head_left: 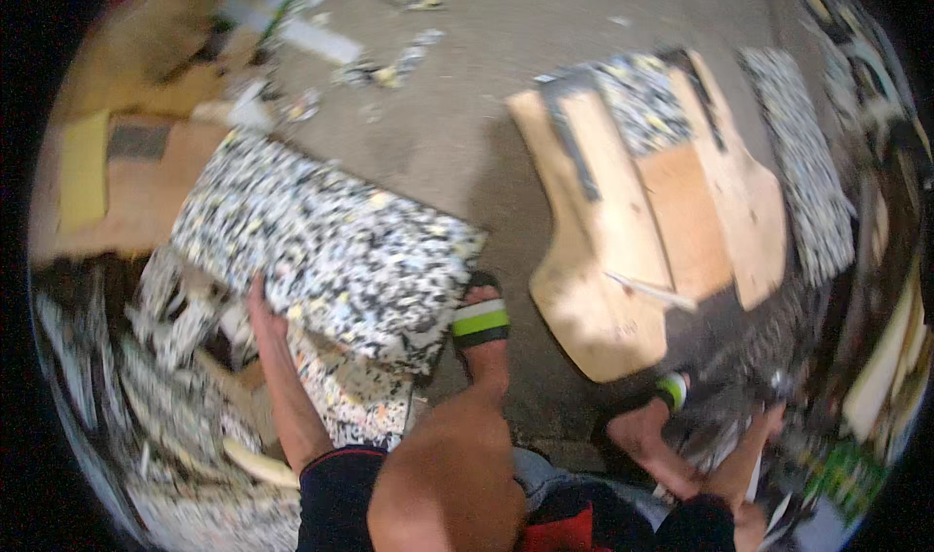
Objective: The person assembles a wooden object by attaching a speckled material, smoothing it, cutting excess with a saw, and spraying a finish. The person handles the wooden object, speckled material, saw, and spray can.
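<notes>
Black, white and pale-yellow speckled foam forms the slab (331, 236) at the left hand (268, 323). The left hand touches the near-left edge of this slab; one digit shows at the edge, the remaining fingers are hidden, and it cannot be told how firmly they close. The right hand (772, 420) is at the lower right, blurred, near green packaging (844, 482); whether it is wide, narrow or holding anything cannot be told.

The slab lies in front of the person, left of centre, with its right end just beside the left sandal (482, 320), which carries white and green bands. A second speckled foam piece (355, 396) shows below its near edge.

Right of the slab, well apart, a shaped plywood panel (613, 289) rests on the floor (438, 153). A speckled foam patch (642, 100) covers part of its far end; a thin pale stick (652, 291) lies across its near part. A foam strip (806, 168) is positioned beside the panel's right side. Cardboard (146, 178) is located beyond the slab's left end.
</notes>
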`<state>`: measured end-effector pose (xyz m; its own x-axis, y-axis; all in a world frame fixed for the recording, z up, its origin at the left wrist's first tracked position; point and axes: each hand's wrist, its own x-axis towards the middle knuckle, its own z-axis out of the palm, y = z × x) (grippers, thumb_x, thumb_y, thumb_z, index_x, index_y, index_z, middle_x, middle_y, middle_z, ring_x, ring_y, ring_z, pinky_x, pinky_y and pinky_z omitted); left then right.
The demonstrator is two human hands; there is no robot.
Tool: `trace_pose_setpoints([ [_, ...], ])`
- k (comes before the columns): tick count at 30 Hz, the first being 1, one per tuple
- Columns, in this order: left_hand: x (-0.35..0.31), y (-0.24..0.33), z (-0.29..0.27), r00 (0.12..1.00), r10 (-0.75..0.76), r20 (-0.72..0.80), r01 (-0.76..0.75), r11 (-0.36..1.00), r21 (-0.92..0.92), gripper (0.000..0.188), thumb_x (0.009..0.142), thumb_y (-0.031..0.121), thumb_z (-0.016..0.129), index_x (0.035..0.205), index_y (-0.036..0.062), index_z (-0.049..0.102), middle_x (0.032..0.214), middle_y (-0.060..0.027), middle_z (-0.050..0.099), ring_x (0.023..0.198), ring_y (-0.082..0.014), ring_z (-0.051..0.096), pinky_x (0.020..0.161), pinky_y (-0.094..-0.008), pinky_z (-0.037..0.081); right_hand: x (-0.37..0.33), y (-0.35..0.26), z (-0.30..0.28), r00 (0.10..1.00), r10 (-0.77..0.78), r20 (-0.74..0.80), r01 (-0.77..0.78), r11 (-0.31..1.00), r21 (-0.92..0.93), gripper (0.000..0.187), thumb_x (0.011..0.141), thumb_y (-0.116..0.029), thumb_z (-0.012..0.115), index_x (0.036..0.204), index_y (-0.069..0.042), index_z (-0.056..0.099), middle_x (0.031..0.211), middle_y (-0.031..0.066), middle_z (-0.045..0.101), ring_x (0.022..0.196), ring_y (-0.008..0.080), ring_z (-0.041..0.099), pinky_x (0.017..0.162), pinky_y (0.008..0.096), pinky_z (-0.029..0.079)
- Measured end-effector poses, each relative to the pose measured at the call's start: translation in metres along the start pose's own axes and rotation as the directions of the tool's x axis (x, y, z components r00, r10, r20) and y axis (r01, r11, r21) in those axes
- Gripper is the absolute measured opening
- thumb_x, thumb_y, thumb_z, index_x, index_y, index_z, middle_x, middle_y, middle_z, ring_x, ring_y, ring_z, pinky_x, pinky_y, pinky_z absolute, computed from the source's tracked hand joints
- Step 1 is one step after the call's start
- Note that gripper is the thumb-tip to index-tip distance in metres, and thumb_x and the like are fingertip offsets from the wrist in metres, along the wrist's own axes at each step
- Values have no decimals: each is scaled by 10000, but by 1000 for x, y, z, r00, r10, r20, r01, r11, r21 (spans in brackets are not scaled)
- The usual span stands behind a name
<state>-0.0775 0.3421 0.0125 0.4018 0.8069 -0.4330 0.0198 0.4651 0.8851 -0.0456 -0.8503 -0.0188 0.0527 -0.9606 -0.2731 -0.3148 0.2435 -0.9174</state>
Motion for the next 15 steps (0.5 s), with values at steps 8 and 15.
trace_pose_setpoints([
  [8, -16, -8, 33, 984, 160, 81, -126, 938, -323, 460, 902, 120, 748, 1298, -24, 564, 1202, -155, 678, 1043, -290, 700, 877, -470, 607, -126, 94, 25, 985, -127, 113, 163, 896, -414, 569, 943, -324, 699, 1385, -32, 493, 1260, 116, 602, 990, 244, 630, 785, 404, 546],
  [15, -75, 9, 88, 970, 235, 60, -206, 928, -310, 684, 866, 224, 753, 1406, -59, 441, 1265, -202, 612, 1140, -318, 646, 985, -446, 575, -435, 140, 90, 339, 76, 938, 465, 853, -237, 520, 1026, -365, 601, 1403, -24, 490, 1245, 109, 620, 995, 251, 653, 775, 386, 564],
])
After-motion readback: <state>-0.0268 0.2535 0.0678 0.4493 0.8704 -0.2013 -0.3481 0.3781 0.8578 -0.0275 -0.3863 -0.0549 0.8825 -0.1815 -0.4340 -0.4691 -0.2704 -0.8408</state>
